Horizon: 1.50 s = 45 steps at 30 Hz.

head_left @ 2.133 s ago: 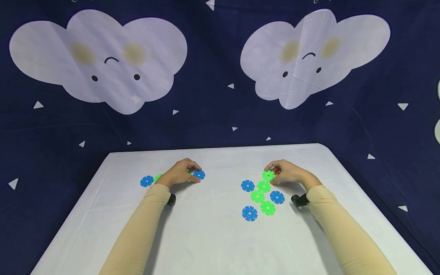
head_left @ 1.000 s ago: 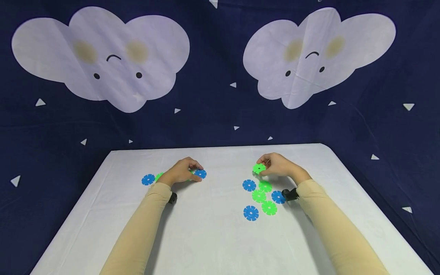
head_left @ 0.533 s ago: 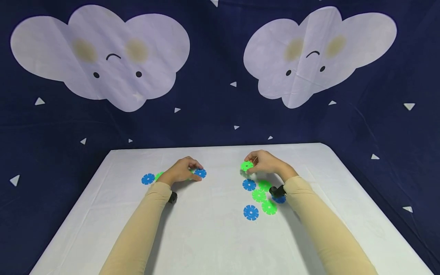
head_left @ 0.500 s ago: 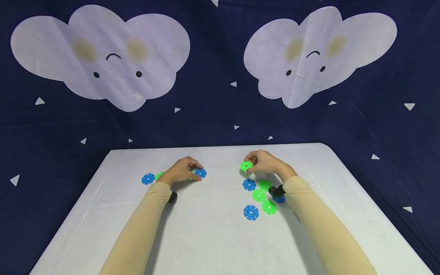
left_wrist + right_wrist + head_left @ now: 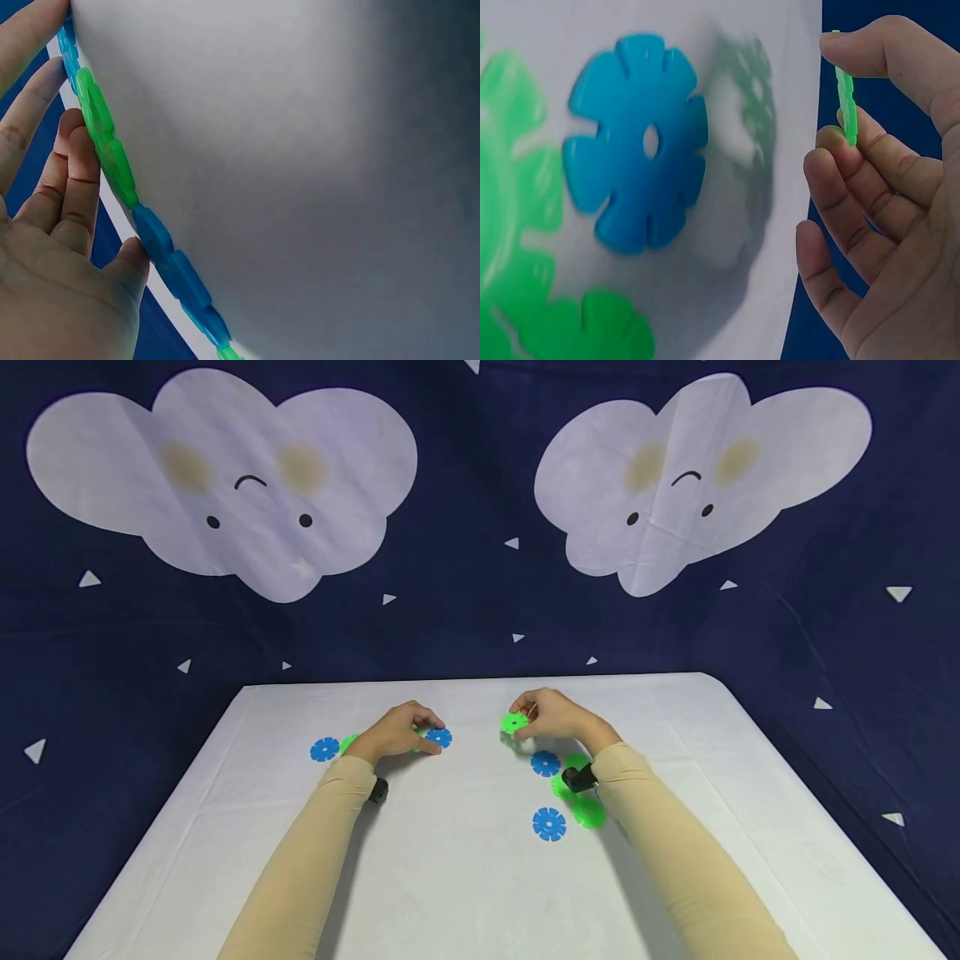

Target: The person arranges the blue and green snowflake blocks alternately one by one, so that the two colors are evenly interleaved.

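Note:
My left hand rests at a row of notched plastic discs, alternately green and blue. Its thumb and index fingertips pinch the edges of the row's right-end blue disc; the remaining fingers lie along the green disc and the middle blue disc in the left wrist view. To its right, my right hand pinches a loose green disc between thumb and fingers, raised over the table with its shadow beneath. In the right wrist view this disc shows edge-on. Part of the row is hidden behind the left hand.
Loose discs lie below the right hand: a blue one, a green one, another blue disc and more greens, partly covered by the black wrist camera. A white cloth covers the table; a dark blue curtain hangs behind.
My right hand has lifted the green disc off the loose group and carried it left toward the row. The left hand has stayed in place at the end blue disc.

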Available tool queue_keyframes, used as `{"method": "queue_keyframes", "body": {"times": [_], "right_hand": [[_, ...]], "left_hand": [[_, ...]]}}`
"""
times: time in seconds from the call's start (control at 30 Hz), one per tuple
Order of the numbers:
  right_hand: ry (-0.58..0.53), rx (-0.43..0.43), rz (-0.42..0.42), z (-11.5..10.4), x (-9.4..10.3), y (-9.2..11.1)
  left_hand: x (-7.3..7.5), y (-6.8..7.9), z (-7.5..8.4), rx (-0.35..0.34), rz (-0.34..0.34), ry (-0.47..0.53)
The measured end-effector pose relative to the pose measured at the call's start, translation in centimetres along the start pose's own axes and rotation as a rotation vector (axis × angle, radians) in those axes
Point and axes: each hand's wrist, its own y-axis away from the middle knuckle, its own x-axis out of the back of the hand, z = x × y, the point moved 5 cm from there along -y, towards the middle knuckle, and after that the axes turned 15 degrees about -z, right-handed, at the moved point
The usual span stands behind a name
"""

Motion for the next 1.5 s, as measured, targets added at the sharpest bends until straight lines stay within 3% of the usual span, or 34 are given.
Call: {"method": "queue_keyframes", "body": {"times": [0.93, 1.5], "right_hand": [[0.008, 0.011, -0.026, -2.6, -3.0, -4.0], [0.018, -0.004, -0.033, -4.3, -4.6, -5.4]], "left_hand": [[-0.1, 0.1, 0.0, 0.015, 0.006, 0.007], [0.0, 0.1, -0.1, 0.016, 0.004, -0.002]]}}
